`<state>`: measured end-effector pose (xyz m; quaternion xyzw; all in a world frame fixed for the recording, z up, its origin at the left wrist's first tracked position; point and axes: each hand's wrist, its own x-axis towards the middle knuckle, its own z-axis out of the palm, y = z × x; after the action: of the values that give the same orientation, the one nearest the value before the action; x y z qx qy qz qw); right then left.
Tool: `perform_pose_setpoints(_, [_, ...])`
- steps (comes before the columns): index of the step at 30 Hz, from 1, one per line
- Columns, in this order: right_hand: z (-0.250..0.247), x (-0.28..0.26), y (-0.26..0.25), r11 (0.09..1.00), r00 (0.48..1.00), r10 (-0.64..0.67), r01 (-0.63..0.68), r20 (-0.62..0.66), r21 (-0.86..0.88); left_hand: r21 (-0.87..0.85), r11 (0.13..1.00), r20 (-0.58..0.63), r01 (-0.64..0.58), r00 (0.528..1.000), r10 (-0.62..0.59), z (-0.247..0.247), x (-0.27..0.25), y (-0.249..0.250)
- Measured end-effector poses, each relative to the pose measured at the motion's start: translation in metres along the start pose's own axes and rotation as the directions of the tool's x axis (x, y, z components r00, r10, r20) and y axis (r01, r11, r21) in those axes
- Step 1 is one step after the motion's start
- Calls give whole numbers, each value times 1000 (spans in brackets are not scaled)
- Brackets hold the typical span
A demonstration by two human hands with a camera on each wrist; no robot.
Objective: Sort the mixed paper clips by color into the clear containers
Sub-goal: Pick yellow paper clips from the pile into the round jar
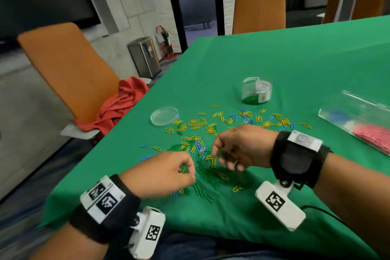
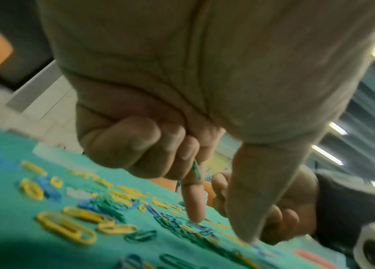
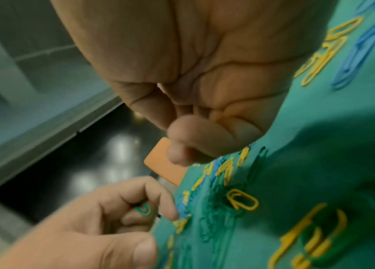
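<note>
Both hands hover low over the near part of the green surface (image 1: 274,65), where yellow, blue and green paper clips (image 1: 211,133) lie scattered. From the head view the left hand (image 1: 162,173) curls its fingers around something green. The right wrist view makes it plain: a green clip (image 3: 143,209) is held in those curled fingers, and the left wrist view shows it only as a green sliver beside the index finger. The right hand (image 1: 242,148) has its fingers bunched together over green clips; whether it grips any I cannot tell. Farther off stand a round clear container (image 1: 256,91) with green clips inside, its lid (image 1: 164,115) to the left, and a clear tray (image 1: 358,116) at the right holding red clips.
</note>
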<state>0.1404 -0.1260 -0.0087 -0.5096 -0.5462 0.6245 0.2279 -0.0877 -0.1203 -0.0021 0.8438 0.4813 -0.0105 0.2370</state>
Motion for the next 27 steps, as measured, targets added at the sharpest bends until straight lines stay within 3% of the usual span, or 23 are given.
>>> perform_pose_setpoints(2, [7,12,-3,993,999,23,-27,-39,-111,236,972,-39,7,999,2,5,0,-1])
perform_pose_setpoints(3, [11,15,-7,958,997,3,-24,-75,-285,292,956,-42,14,999,-1,9,1,-2])
perform_pose_setpoints(4, [16,18,-9,857,995,-32,-19,-90,-514,305,952,-44,14,999,-1,11,2,-4])
perform_pose_setpoints(5, [21,20,-11,685,994,-71,-12,-84,-728,295,955,-46,5,999,9,13,3,-5])
perform_pose_setpoints(7, [33,21,-14,334,991,-123,-5,-48,-943,266,964,-50,-25,998,40,16,5,-8])
perform_pose_setpoints(9, [44,19,-16,145,990,-144,13,-8,-989,247,968,-36,-39,998,49,17,4,-8])
perform_pose_setpoints(11, [51,17,-16,27,988,-147,56,52,-998,244,967,-20,-70,997,77,16,3,-8])
perform_pose_setpoints(15, [57,10,-19,-45,982,-148,113,119,-993,264,953,-3,-151,987,158,13,0,-8])
perform_pose_setpoints(18, [53,12,-19,2,975,-166,153,150,-988,200,972,-25,-127,991,135,11,1,-9])
perform_pose_setpoints(23, [5,21,-21,561,958,-276,226,78,-797,3,996,-59,-85,995,85,8,4,-21])
perform_pose_setpoints(25, [-26,24,-22,716,953,-304,232,4,-659,-64,994,-80,-84,994,78,7,7,-25])
perform_pose_setpoints(27, [-68,29,-24,784,941,-316,187,-122,-592,-125,988,-96,-87,993,75,6,9,-26])
